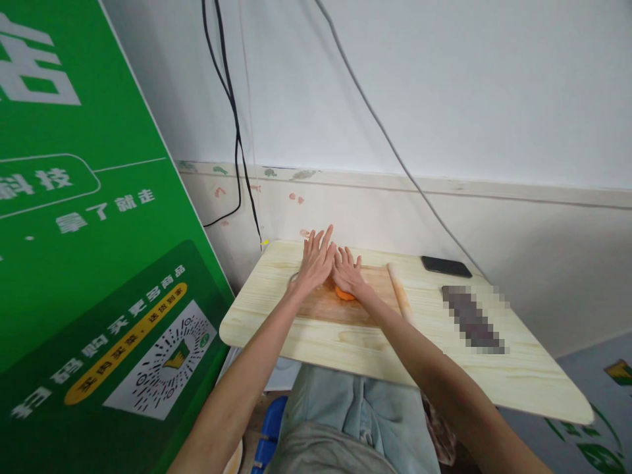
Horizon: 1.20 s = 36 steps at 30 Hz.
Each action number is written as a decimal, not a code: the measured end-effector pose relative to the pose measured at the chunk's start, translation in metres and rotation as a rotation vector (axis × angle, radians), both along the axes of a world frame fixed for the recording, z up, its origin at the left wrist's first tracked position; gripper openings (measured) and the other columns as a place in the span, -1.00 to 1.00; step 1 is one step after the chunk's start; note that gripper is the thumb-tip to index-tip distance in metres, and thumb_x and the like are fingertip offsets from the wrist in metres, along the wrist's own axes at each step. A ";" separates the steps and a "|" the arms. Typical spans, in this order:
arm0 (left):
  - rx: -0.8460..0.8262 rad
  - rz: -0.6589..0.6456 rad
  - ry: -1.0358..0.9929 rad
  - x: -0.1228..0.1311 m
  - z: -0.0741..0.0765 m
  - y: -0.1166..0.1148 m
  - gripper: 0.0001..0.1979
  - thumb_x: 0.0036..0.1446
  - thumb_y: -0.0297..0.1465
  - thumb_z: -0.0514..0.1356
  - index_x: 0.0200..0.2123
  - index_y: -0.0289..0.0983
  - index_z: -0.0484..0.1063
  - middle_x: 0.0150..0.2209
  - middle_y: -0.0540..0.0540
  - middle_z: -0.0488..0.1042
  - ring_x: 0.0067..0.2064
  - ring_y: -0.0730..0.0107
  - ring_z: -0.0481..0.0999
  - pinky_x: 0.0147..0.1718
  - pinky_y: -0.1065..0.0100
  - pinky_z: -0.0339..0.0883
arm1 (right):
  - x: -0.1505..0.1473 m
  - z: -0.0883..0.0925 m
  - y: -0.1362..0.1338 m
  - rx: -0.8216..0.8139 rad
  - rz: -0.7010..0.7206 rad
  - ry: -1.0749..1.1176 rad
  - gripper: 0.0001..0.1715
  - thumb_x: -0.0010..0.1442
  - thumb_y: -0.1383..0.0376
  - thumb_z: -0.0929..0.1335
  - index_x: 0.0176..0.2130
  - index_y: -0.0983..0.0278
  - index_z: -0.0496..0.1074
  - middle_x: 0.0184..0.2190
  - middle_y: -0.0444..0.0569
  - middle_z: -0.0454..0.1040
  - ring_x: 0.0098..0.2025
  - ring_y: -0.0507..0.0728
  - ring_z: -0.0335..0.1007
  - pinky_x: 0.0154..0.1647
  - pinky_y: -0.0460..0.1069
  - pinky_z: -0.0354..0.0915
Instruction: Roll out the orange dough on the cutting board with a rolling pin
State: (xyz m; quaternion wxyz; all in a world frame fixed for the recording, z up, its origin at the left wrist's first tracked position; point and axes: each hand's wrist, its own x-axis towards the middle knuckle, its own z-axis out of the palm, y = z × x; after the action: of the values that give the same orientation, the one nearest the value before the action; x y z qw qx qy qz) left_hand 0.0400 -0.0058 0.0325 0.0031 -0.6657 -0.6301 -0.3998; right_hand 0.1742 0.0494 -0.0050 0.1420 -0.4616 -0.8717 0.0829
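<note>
A flattened orange lump, dough-like in look [344,294], lies on a wooden board [316,314]. My right hand [348,271] rests over it, heel of the palm pressing down and fingers spread forward. Close beside it, my left hand [316,258] is held over the board with its fingers stretched out and apart; whether it touches the lump I cannot tell. The hands meet near the thumbs and hide part of the board. At the board's right edge lies a wooden rolling pin [399,289]. A thin curved rim [290,280] peeks out behind my left wrist, mostly hidden.
The light wood-grain table [523,375] stands against a white wall. On its right are a black phone [446,266] and a blurred-out dark item [471,319]. A green printed panel [148,263] borders the left side. Cables [232,99] hang along the wall.
</note>
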 end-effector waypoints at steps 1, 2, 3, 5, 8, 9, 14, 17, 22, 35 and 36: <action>0.013 0.011 -0.031 0.000 0.000 -0.001 -0.39 0.57 -0.19 -0.21 0.59 -0.09 -0.03 0.56 -0.15 0.13 0.62 0.12 -0.09 0.55 -0.09 -0.14 | 0.002 0.001 0.001 -0.025 -0.001 0.077 -0.22 0.56 0.08 -0.05 0.61 0.22 -0.12 0.58 0.17 0.07 0.62 0.38 -0.18 0.53 0.55 -0.24; 0.031 0.029 -0.064 0.000 0.000 -0.001 -0.39 0.57 -0.18 -0.22 0.59 -0.08 -0.05 0.57 -0.13 0.10 0.63 0.13 -0.10 0.55 -0.09 -0.14 | 0.004 0.001 0.002 -0.035 -0.003 0.177 -0.22 0.57 0.07 -0.07 0.62 0.21 -0.15 0.56 0.16 0.11 0.60 0.33 -0.11 0.55 0.47 -0.18; 0.047 0.049 -0.093 0.000 0.000 -0.002 -0.38 0.57 -0.16 -0.22 0.60 -0.07 -0.07 0.59 -0.12 0.07 0.63 0.14 -0.12 0.55 -0.08 -0.14 | 0.008 0.002 0.002 -0.034 -0.010 0.293 -0.21 0.57 0.06 -0.09 0.62 0.23 -0.18 0.53 0.17 0.16 0.57 0.28 -0.02 0.55 0.38 -0.10; 0.051 0.090 -0.119 0.001 -0.001 -0.003 -0.36 0.57 -0.13 -0.24 0.61 -0.09 -0.12 0.59 -0.15 0.04 0.63 0.13 -0.14 0.55 -0.08 -0.14 | 0.018 0.005 0.002 -0.017 -0.046 0.525 -0.21 0.56 0.09 -0.11 0.61 0.28 -0.22 0.47 0.21 0.26 0.48 0.20 0.17 0.50 0.22 0.07; -0.055 0.110 -0.024 0.009 -0.003 -0.002 -0.34 0.56 -0.12 -0.22 0.60 -0.18 -0.08 0.58 -0.29 0.06 0.63 0.00 -0.16 0.52 -0.22 -0.12 | 0.039 0.013 0.002 0.019 -0.173 0.712 -0.23 0.55 0.14 -0.12 0.59 0.32 -0.14 0.42 0.22 0.31 0.39 0.19 0.28 0.38 0.14 0.21; -0.110 0.095 0.036 0.015 -0.004 0.000 -0.34 0.56 -0.11 -0.19 0.60 -0.19 -0.04 0.57 -0.33 0.07 0.63 -0.07 -0.17 0.50 -0.29 -0.13 | 0.047 0.017 0.002 0.037 -0.224 0.717 -0.24 0.55 0.14 -0.10 0.57 0.32 -0.05 0.41 0.23 0.31 0.37 0.21 0.29 0.36 0.13 0.23; -0.234 -0.015 0.221 0.062 -0.012 0.021 -0.35 0.55 -0.09 -0.14 0.58 -0.14 0.03 0.57 -0.35 0.08 0.62 -0.13 -0.13 0.50 -0.33 -0.15 | 0.099 0.028 -0.006 0.141 -0.210 0.489 -0.51 0.44 0.15 0.21 0.15 0.30 0.53 0.12 0.24 0.51 0.21 0.34 0.41 0.29 0.20 0.28; -0.270 -0.056 0.241 0.083 -0.020 0.034 -0.35 0.54 -0.07 -0.14 0.57 -0.13 0.07 0.56 -0.32 0.10 0.62 -0.11 -0.12 0.51 -0.31 -0.18 | 0.136 0.026 -0.022 0.152 -0.261 0.276 -0.60 0.38 0.22 0.30 0.10 0.24 0.57 0.09 0.25 0.51 0.17 0.40 0.42 0.17 0.23 0.34; -0.410 0.004 0.255 0.090 -0.032 0.044 -0.29 0.52 -0.01 -0.22 0.59 -0.16 0.00 0.59 -0.31 0.02 0.63 -0.18 -0.24 0.48 -0.44 -0.34 | 0.184 0.019 -0.053 0.033 -0.378 0.134 -0.57 0.42 0.22 0.31 0.18 0.29 0.53 0.03 0.26 0.52 0.06 0.33 0.52 0.06 0.12 0.37; -0.082 0.127 0.140 0.095 -0.029 0.034 -0.43 0.54 -0.14 -0.11 0.45 -0.24 0.25 0.36 -0.37 0.40 0.47 -0.11 0.23 0.46 -0.27 -0.01 | 0.211 0.037 -0.073 -0.307 -0.338 0.040 -0.70 0.38 0.24 0.35 -0.02 0.32 0.59 -0.20 0.13 0.69 -0.14 0.24 0.63 -0.22 -0.02 0.26; -0.011 0.125 0.057 0.092 -0.029 0.033 -0.49 0.54 -0.18 -0.09 0.38 -0.25 0.32 0.27 -0.34 0.48 0.38 -0.05 0.34 0.42 -0.17 0.12 | 0.213 0.035 -0.071 -0.280 -0.352 0.055 -0.72 0.39 0.24 0.32 -0.09 0.30 0.59 -0.22 0.13 0.68 -0.16 0.24 0.62 -0.23 -0.01 0.25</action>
State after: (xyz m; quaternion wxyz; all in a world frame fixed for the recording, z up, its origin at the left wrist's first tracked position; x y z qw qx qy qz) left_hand 0.1322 0.0270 0.0037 0.0422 -0.6362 -0.6723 -0.3761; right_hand 0.3870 -0.0220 0.0303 0.1126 -0.6195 -0.7533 0.1899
